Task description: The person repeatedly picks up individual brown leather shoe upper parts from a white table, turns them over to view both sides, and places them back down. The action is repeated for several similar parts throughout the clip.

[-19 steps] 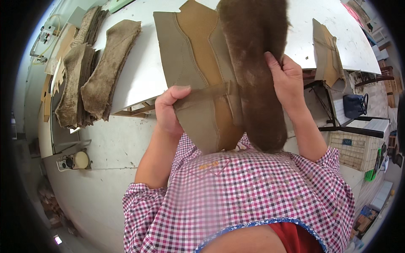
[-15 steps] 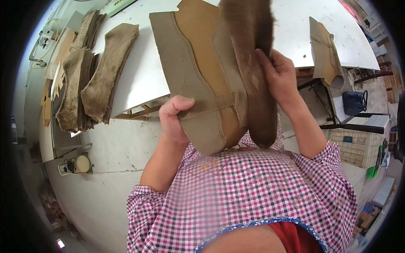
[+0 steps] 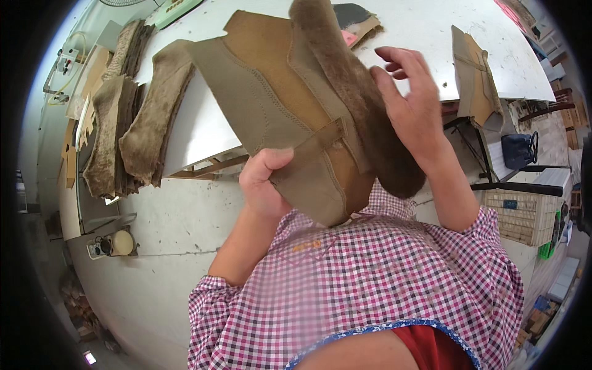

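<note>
On the left side of the worktop [image 3: 213, 117], a stack of brown furry pieces [image 3: 111, 135], with one more long furry piece [image 3: 160, 117] close at its right. Above the lap, clamped at its lower left edge in the left hand [image 3: 266, 185], the stitched two-tone piece [image 3: 246, 92], with a furry flap [image 3: 336, 68] along its right side. Just beside this flap, the right hand [image 3: 410, 102], fingers loosely apart. Farther right, partly over the worktop edge, a similar stitched piece [image 3: 475, 80]. Lower, a cream lattice crate [image 3: 518, 216] and a dark blue handbag [image 3: 519, 149], both with contents hidden. Compared with half a second ago: the two-tone piece tilted more to the left, the right hand released from the flap, and a dark grey piece [image 3: 351, 13] newly visible behind.
</note>
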`<action>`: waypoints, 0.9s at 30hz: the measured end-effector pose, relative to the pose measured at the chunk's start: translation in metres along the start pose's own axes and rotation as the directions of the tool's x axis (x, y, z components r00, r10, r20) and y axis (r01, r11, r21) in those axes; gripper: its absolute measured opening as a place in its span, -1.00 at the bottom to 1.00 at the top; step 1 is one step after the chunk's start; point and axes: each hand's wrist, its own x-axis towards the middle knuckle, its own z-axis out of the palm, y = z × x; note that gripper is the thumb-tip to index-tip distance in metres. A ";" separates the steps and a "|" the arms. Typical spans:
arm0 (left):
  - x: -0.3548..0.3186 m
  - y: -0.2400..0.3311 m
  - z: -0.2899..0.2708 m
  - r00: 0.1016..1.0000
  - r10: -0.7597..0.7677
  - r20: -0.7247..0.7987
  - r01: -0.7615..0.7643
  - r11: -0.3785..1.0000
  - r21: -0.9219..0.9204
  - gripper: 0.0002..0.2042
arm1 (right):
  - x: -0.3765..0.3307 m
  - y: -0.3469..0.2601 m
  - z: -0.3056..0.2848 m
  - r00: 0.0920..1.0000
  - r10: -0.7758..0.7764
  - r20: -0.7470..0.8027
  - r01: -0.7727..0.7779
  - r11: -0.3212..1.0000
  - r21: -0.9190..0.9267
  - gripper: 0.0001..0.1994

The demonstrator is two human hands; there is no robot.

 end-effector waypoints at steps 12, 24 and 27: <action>0.003 -0.009 0.006 0.991 0.013 0.130 -0.040 0.979 0.202 -0.43 | -0.017 -0.047 -0.026 0.891 0.257 0.373 -0.391 0.852 0.347 -0.82; 0.006 -0.025 0.010 0.994 0.017 0.107 -0.042 0.969 0.242 -0.41 | -0.035 -0.056 -0.023 0.887 0.368 0.280 -0.460 0.763 0.455 -0.91; 0.005 -0.027 0.010 0.994 0.002 0.112 -0.032 0.964 0.264 -0.42 | -0.036 -0.055 -0.016 0.963 0.222 0.152 -0.264 0.893 0.365 -0.94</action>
